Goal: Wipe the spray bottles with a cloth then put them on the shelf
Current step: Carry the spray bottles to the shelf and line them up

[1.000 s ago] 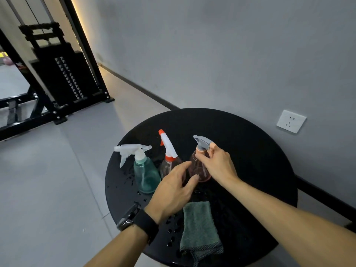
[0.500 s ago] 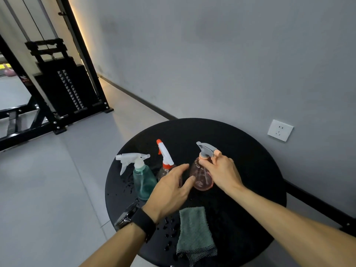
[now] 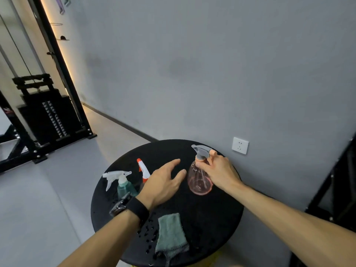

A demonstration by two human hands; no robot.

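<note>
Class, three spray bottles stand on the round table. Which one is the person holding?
The pink bottle with the grey trigger head: the right hand grips its neck. The teal bottle and the orange-tipped bottle stand untouched.

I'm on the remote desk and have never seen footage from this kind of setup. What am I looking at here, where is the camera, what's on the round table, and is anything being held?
There is no machine here: a person works with two bare hands, and the single camera sits on their head, looking forward and down, so both forearms reach in from the bottom edge. The right hand grips the neck of a pink spray bottle with a grey trigger head. The left hand, with a dark watch on its wrist, is open beside it and holds nothing. On the black round table stand a teal spray bottle and an orange-and-white sprayer, partly hidden behind the left hand. A green cloth lies near the front edge, with water drops to its left. A wall socket shows on the grey wall.
</note>
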